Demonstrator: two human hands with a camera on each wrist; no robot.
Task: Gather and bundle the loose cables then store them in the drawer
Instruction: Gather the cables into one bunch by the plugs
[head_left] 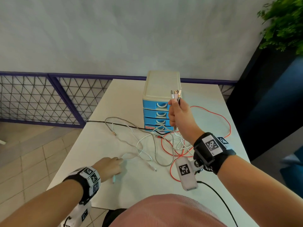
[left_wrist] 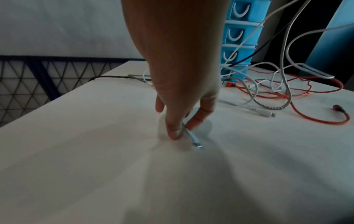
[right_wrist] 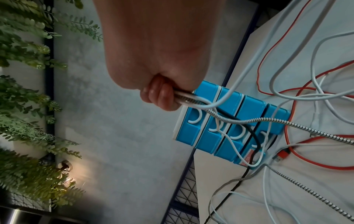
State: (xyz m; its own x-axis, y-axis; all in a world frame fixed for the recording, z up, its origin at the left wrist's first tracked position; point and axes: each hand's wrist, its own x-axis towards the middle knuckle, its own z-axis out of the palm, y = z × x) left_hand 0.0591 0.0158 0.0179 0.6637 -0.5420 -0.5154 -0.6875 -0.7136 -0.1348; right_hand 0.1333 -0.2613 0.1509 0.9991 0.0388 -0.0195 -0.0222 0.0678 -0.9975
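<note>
Loose cables (head_left: 164,145) lie tangled on the white table (head_left: 114,185): white, red, black and braided silver ones. My right hand (head_left: 177,112) is raised in front of the blue drawer unit (head_left: 155,110) and grips several cable ends (head_left: 176,94), plugs pointing up; the cables (right_wrist: 191,98) trail down from my fist. My left hand (head_left: 109,166) is low on the table at the near left and pinches a white cable's plug end (left_wrist: 192,137) between thumb and fingers. All the drawers look closed.
The drawer unit has a cream top (head_left: 162,84) and stands mid-table near the far edge. A red cable (head_left: 218,117) loops to its right. A mesh railing (head_left: 41,99) lies beyond the table's left side, and a plant (head_left: 282,23) hangs at the far right.
</note>
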